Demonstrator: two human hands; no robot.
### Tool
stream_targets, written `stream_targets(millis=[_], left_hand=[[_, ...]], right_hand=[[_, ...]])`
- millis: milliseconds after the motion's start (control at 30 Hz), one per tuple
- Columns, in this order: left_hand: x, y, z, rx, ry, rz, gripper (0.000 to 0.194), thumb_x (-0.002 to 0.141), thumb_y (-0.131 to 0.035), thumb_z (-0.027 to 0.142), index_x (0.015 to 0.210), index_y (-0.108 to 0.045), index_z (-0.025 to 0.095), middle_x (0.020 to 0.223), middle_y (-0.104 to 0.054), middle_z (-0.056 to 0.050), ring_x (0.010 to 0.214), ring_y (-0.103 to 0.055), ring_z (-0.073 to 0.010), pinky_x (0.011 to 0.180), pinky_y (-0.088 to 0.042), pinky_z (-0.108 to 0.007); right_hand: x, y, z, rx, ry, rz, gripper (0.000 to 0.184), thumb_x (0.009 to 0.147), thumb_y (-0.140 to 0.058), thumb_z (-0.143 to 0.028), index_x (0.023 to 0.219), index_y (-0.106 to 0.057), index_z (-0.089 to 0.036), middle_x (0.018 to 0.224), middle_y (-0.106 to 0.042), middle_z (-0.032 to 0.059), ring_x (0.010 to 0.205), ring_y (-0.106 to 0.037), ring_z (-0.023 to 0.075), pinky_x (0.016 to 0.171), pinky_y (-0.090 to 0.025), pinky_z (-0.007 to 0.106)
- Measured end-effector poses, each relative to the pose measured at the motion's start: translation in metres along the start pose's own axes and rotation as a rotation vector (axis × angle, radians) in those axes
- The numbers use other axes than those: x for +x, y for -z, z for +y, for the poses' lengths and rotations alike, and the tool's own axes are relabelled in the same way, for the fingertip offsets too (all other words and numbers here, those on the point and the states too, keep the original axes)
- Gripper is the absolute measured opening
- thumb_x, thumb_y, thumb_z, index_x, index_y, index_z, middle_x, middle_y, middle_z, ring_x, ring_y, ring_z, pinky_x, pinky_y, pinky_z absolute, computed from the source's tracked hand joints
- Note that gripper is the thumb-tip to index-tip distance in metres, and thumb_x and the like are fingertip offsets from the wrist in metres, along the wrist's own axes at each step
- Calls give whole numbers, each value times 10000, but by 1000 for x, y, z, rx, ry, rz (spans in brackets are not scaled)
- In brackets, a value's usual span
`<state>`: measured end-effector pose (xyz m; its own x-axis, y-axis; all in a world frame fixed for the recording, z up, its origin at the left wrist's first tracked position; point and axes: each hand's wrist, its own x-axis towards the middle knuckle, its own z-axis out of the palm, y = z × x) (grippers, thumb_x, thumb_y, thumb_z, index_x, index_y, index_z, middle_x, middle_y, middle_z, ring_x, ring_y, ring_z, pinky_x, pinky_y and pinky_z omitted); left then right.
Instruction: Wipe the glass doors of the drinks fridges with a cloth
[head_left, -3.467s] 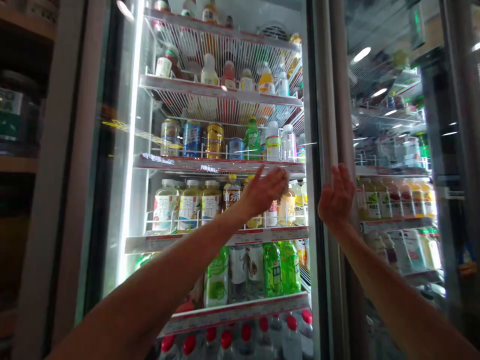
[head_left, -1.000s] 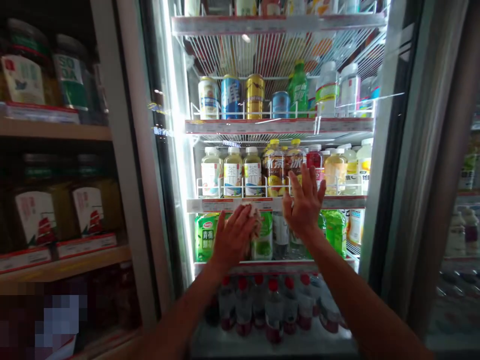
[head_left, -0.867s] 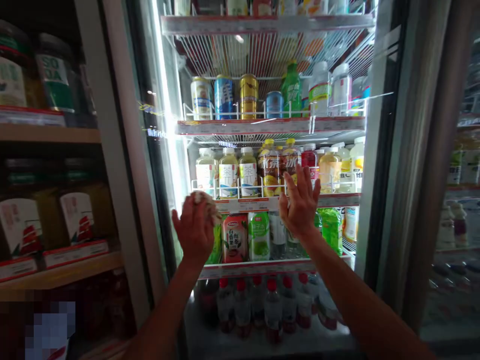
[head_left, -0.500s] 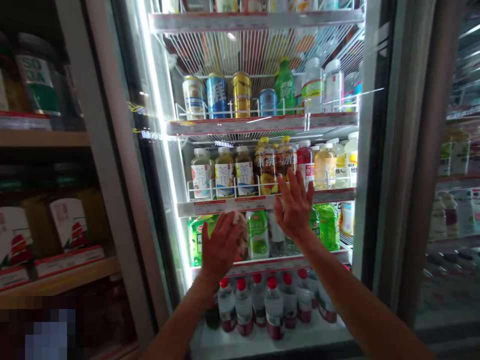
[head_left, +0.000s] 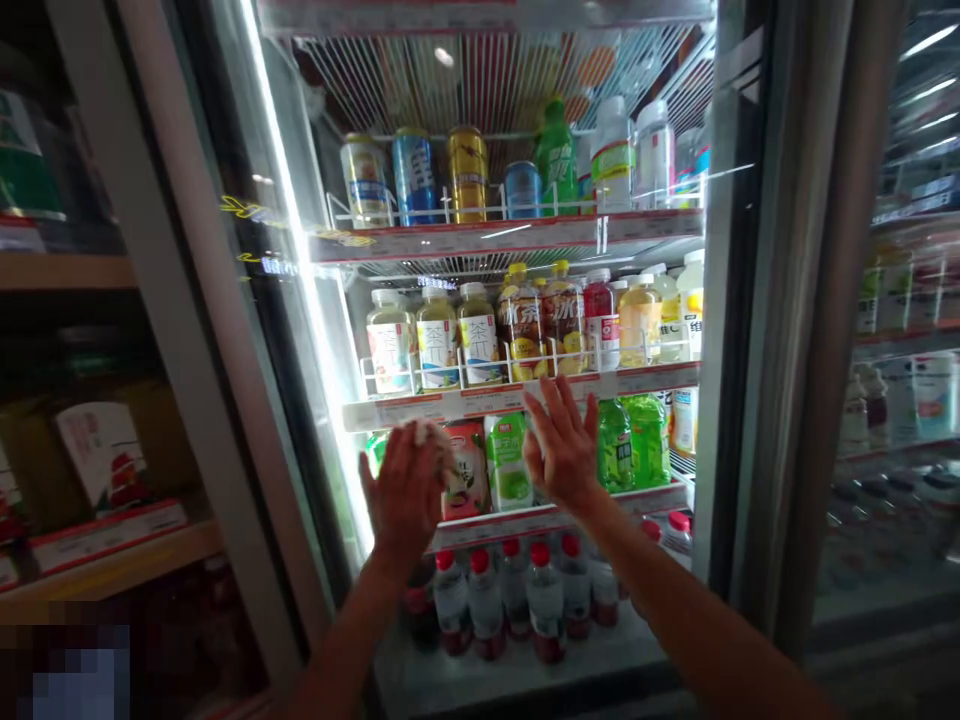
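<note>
My left hand is raised before the glass door, fingers stretched up and partly blurred. A pale, crumpled cloth shows beneath its fingertips, pressed toward the glass. My right hand has its fingers spread, palm toward the door and nothing in it; whether it touches the glass I cannot tell. Behind the pane, a red carton and a green-and-white carton stand between the two hands. Green bottles are just right of my right hand.
The glass door's metal frame runs down the right, a bright light strip down the left. Shelves inside carry cans, tea bottles and red-capped bottles. Left of the cooler is a shelf with large bottles.
My left hand has moved left with the cloth, uncovering the red carton. My right hand sits lower, below the tea-bottle row. The whole view has shifted slightly.
</note>
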<state>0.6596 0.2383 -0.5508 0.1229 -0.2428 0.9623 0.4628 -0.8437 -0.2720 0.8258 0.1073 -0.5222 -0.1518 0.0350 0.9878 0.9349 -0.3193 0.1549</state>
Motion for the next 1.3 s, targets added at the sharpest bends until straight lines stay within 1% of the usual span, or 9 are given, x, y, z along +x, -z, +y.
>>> stream_targets(millis=[133, 300, 367, 600, 667, 767, 867, 1067, 1300], left_hand=[[23, 1, -20, 81, 276, 119, 505, 830, -490, 194, 1326, -397, 165, 1423, -342, -176, 1357, -264, -236, 1114, -134, -475], [23, -12, 23, -71, -100, -29, 404, 844, -470, 176, 1248, -474, 177, 1331, -481, -144, 1333, -317, -222, 1124, -141, -458], [25, -11, 19, -74, -184, -48, 371, 845, -484, 184, 1216, -500, 192, 1299, -519, -123, 1314, -353, -220, 1129, -125, -462], [52, 8, -46, 105, 385, 135, 491, 840, -500, 228, 1315, -404, 145, 1417, -340, -196, 1325, -309, -307, 1067, -184, -583], [48, 3, -29, 73, 293, 108, 478, 845, -483, 214, 1312, -406, 148, 1411, -352, -196, 1340, -290, -279, 1084, -181, -547], [36, -6, 5, -34, -105, -24, 403, 845, -476, 176, 1248, -472, 171, 1333, -479, -147, 1337, -309, -211, 1127, -143, -457], [39, -6, 4, -73, -315, -88, 398, 832, -512, 182, 1228, -486, 202, 1285, -537, -103, 1318, -344, -189, 1141, -111, -431], [75, 3, -43, 96, 293, 126, 486, 847, -468, 213, 1326, -395, 165, 1431, -331, -167, 1338, -301, -262, 1109, -175, -504], [60, -12, 10, -32, -312, -72, 378, 842, -492, 178, 1219, -485, 180, 1312, -510, -111, 1314, -353, -211, 1129, -158, -453]], right_hand=[[-3, 0, -2, -7, -16, -8, 552, 817, -454, -209, 1358, -343, -226, 1384, -444, 86, 1353, -293, 219, 1119, -164, 495], [-3, 1, -4, -3, -36, -28, 553, 825, -439, -224, 1365, -327, -250, 1392, -436, 72, 1349, -300, 216, 1119, -164, 496], [-4, 2, -3, 9, -34, -29, 547, 825, -438, -218, 1362, -336, -251, 1387, -442, 70, 1346, -307, 213, 1120, -158, 493], [-7, 2, -2, 42, -40, -19, 537, 814, -455, -191, 1343, -376, -247, 1380, -452, 67, 1345, -309, 214, 1119, -163, 501], [-7, 1, -2, 54, -40, -13, 539, 811, -461, -188, 1341, -381, -244, 1388, -442, 69, 1345, -309, 216, 1120, -158, 501], [-7, 1, -2, 67, -38, -6, 537, 811, -457, -190, 1341, -384, -243, 1401, -426, 66, 1345, -308, 215, 1124, -148, 495], [-6, 1, -1, 64, -30, 2, 540, 813, -454, -185, 1344, -380, -247, 1401, -426, 64, 1344, -310, 212, 1125, -148, 489], [-6, 1, -2, 64, -29, 11, 536, 810, -463, -179, 1336, -387, -252, 1377, -456, 73, 1334, -330, 214, 1120, -166, 490], [-6, 3, -1, 79, -25, 9, 498, 811, -458, -172, 1303, -426, -240, 1381, -450, 76, 1346, -306, 210, 1123, -155, 484]])
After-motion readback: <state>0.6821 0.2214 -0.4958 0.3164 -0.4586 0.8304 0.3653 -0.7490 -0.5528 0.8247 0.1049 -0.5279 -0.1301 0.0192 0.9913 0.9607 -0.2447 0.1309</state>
